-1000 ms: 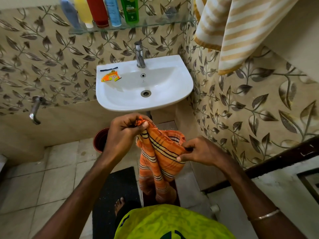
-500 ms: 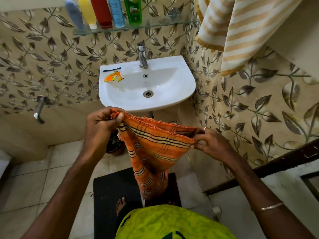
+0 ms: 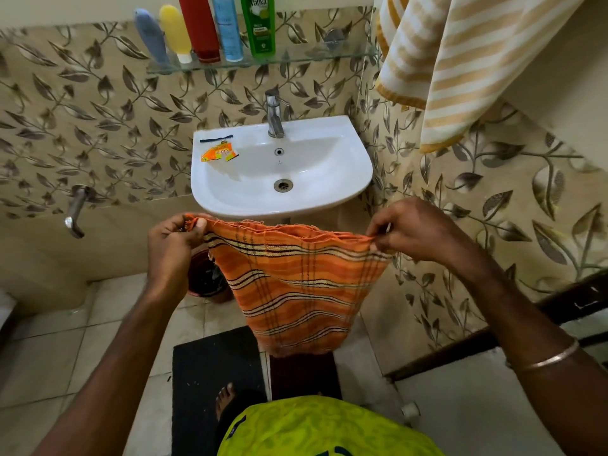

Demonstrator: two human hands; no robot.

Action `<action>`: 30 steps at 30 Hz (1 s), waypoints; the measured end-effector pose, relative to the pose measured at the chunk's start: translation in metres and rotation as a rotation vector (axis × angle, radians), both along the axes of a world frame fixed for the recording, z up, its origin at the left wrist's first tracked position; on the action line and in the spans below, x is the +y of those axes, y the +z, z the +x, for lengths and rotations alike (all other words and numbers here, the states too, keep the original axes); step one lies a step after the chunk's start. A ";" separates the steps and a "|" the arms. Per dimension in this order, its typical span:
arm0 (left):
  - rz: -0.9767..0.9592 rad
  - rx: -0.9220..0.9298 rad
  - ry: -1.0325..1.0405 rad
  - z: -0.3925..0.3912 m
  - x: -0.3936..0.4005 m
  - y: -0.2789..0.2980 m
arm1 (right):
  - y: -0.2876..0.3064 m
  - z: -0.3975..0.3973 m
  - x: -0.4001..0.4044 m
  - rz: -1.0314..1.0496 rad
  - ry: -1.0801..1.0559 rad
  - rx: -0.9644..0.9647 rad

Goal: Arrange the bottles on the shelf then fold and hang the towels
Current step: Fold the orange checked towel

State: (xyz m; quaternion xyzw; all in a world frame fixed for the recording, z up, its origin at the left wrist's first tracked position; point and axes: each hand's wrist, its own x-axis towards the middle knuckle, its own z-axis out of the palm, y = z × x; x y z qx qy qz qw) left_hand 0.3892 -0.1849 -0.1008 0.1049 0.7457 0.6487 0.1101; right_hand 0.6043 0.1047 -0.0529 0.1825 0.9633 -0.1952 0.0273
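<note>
While both hands stretch the orange towel (image 3: 296, 284) in front of the sink (image 3: 329, 195), left hand (image 3: 172, 245) fingers and right hand (image 3: 414, 232) fingers pinch its top corners. Glass shelf (image 3: 329, 57): 5 bottles (image 3: 227, 28) upright in a row. Sink holds 1 orange sachet (image 3: 219, 153). 1 striped towel (image 3: 460, 60) hangs top right.

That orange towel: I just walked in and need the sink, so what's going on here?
A person stands at the sink holding the orange striped towel stretched out by its top edge, the left hand pinching one corner and the right hand the other. It hangs open, not yet hung up. Five bottles stand in a row on the glass shelf, and a yellow striped towel already hangs on the right.
</note>
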 end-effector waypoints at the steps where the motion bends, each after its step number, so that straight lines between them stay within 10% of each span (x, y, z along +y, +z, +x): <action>1: 0.000 -0.015 0.014 -0.003 -0.002 -0.002 | 0.009 0.001 -0.001 -0.130 0.062 -0.067; 3: -0.005 -0.034 0.018 -0.006 -0.003 -0.003 | 0.017 0.000 0.000 -0.248 0.066 -0.087; 7: -0.071 0.040 -0.037 -0.002 0.002 -0.004 | 0.016 -0.009 0.000 0.231 -0.160 0.127; 12: -0.060 0.059 -0.014 -0.007 0.007 -0.004 | 0.030 -0.001 -0.001 -0.260 0.046 -0.128; 16: -0.066 0.088 -0.042 -0.010 0.010 -0.004 | 0.030 -0.002 0.001 0.056 -0.065 -0.004; 19: -0.065 0.094 -0.027 -0.013 0.013 -0.005 | 0.042 0.003 -0.006 -0.378 0.185 -0.353; 24: -0.077 0.114 -0.064 -0.014 0.012 -0.003 | 0.032 -0.006 -0.003 0.167 -0.054 -0.094; 28: -0.067 0.090 -0.047 -0.015 0.012 -0.003 | 0.035 -0.001 -0.001 -0.274 0.155 -0.357; 30: -0.063 0.089 -0.048 -0.016 0.013 -0.004 | 0.032 -0.001 -0.002 -0.152 0.155 -0.333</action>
